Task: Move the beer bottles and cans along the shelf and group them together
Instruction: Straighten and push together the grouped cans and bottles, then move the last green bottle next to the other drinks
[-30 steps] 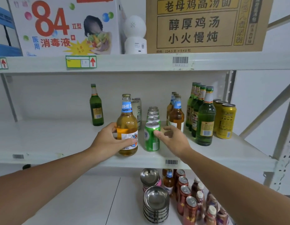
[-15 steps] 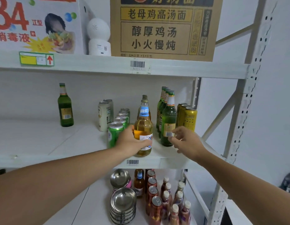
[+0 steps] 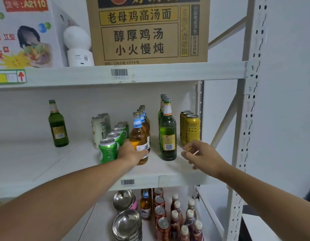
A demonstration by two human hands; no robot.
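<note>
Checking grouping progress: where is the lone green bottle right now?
In the head view, the lone green bottle stands upright at the middle shelf's left, apart from the cluster; the white cans are nearest.

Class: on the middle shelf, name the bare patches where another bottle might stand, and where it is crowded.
Bare: between the lone green bottle and white cans; left of that bottle. Crowded: green cans, amber bottle gripped by the left hand, green bottles, yellow cans.

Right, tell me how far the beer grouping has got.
Mostly done: green cans, amber bottles, green bottles and yellow cans stand in rows at the right. In hand: the left hand grips the front amber bottle; the right hand holds nothing. Left: the lone green bottle far left.
</note>
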